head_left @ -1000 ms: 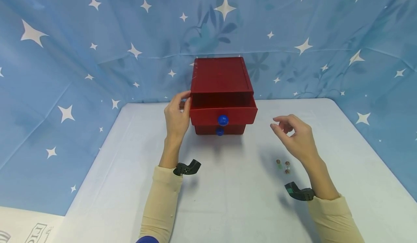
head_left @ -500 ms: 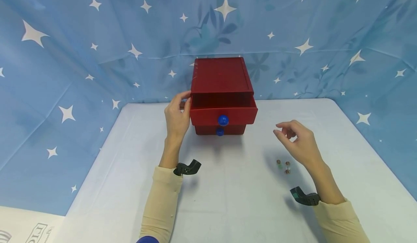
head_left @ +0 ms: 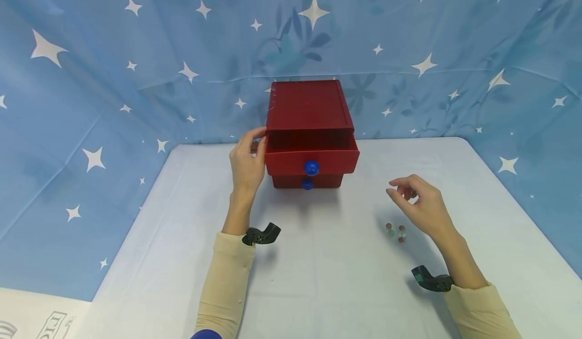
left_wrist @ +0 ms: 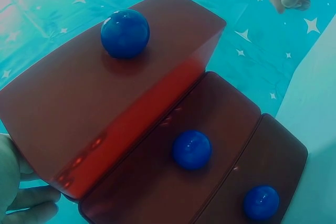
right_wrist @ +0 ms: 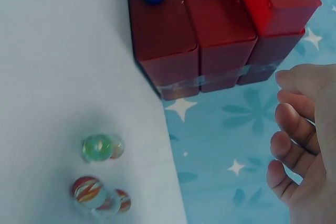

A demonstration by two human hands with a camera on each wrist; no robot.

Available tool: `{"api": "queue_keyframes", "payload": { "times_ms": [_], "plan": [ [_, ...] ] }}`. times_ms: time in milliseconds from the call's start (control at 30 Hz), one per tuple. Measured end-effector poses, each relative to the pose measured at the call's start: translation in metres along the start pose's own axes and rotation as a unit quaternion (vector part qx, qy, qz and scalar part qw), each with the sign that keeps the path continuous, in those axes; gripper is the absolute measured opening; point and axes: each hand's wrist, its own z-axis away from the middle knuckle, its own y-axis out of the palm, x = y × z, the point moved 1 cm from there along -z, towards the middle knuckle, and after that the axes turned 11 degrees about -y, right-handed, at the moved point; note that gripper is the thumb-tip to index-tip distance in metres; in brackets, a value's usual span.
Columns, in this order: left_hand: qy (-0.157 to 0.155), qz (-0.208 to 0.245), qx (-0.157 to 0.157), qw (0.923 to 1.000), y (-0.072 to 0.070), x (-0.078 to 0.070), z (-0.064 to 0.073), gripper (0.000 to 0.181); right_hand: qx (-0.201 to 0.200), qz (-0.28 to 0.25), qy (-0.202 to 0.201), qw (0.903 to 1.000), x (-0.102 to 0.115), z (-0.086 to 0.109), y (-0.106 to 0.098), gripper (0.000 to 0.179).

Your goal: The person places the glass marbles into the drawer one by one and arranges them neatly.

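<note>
A dark red cabinet with several drawers and blue knobs stands at the back of the table. Its top drawer is pulled out, and the part of its inside that shows is dark. My left hand touches the cabinet's left side with thumb and fingertips. My right hand hovers above the table to the right, fingers loosely bent and nothing between them. Below it lie several glass marbles, among them a green marble and an orange-striped marble in the right wrist view.
A white table spreads in front of the cabinet. Behind and beside it hangs a blue cloth with white stars. A dark band sits on the left wrist. Printed pale material shows at lower left.
My right hand has drifted down and to the right, nearer the marbles. My left hand, the cabinet and the pulled-out drawer look unmoved.
</note>
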Motion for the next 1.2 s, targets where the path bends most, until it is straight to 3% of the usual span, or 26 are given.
{"api": "queue_keyframes", "payload": {
  "times_ms": [700, 1200],
  "plan": [
    [0.006, 0.002, -0.008, 0.9999, 0.001, -0.001, 0.001, 0.023, 0.079, -0.013, 0.063, 0.9948, -0.026, 0.028, 0.006, 0.016],
    [0.007, 0.0, -0.006, 1.0, 0.001, -0.001, 0.0, 0.024, 0.176, -0.026, 0.1, 0.979, -0.04, 0.039, 0.007, 0.016]
  ]
}}
